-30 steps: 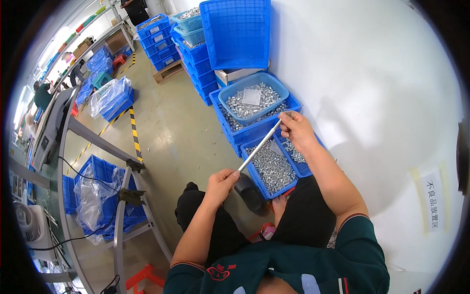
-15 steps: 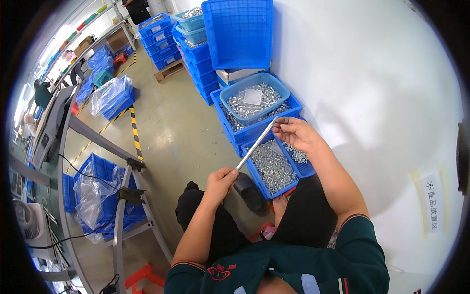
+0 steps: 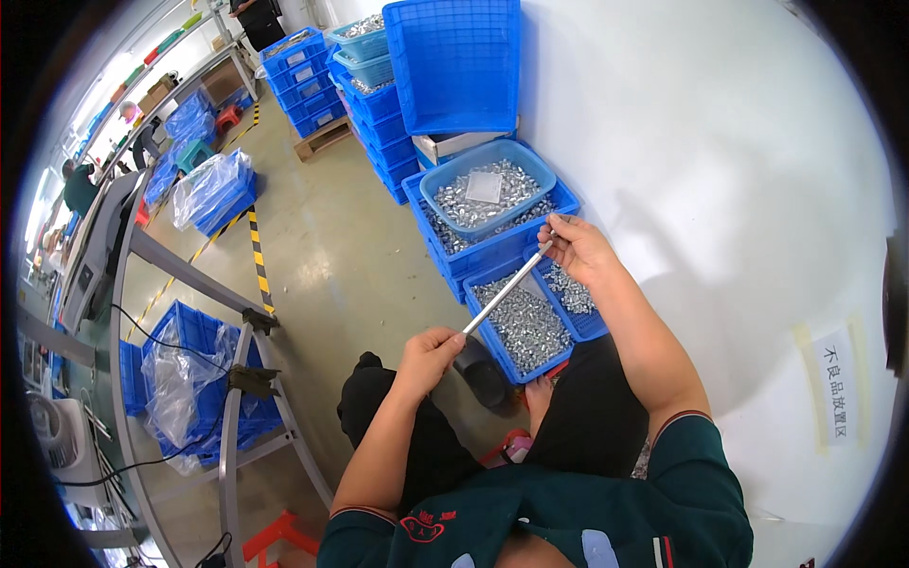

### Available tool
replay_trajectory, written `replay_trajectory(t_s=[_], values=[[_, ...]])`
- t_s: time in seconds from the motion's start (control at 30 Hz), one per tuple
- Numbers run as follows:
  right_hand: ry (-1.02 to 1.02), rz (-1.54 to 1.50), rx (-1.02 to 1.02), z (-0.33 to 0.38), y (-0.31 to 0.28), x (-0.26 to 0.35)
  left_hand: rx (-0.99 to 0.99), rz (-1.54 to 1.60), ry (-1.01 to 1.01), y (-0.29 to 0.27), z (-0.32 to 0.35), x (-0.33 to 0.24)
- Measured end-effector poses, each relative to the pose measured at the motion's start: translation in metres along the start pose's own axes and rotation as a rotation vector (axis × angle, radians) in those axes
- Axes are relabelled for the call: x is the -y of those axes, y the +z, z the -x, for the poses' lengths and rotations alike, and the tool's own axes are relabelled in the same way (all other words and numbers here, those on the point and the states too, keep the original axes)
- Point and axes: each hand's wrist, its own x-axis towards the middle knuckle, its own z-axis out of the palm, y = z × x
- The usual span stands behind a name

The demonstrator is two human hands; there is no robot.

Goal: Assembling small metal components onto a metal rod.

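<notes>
A slim silver metal rod (image 3: 507, 292) slants up and to the right between my hands. My left hand (image 3: 431, 362) is closed around its lower end. At the upper end, my right hand (image 3: 579, 248) has its fingers pinched at the tip; a small dark piece seems to sit there, too small to make out. Below the rod lies a blue basket (image 3: 485, 333) full of small silver metal parts (image 3: 530, 331). To its right, partly behind my right forearm, is a narrower blue basket (image 3: 595, 327) with similar parts.
Beyond stands a light blue basin (image 3: 544, 170) of metal parts on a large blue crate (image 3: 568, 204). Stacked blue crates (image 3: 383, 133) rise behind it. A white wall (image 3: 720, 123) is on the right. At left are a grey metal frame (image 3: 230, 445) and crates with plastic film (image 3: 180, 369).
My right hand has shifted slightly up and right, its fingers now at the rod's tip. The rod's upper end has swung right and a little lower. My left hand keeps its grip.
</notes>
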Motion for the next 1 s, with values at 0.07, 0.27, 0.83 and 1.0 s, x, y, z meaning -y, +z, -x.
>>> replay_trajectory(t_s=[0.07,0.27,0.83,1.0], values=[[-0.017,0.065,-0.042,-0.002,-0.001,0.0,0.014,-0.015,-0.008,0.0,0.0,-0.001],[0.14,0.006,-0.103,-0.004,-0.008,0.003,0.013,0.006,-0.027,0.0,0.002,-0.005],[0.017,0.169,0.026,0.01,0.019,-0.002,-0.01,0.026,0.009,-0.002,0.0,0.001],[-0.004,0.143,0.115,0.02,0.025,0.003,-0.036,0.038,-0.001,-0.001,0.002,-0.006]])
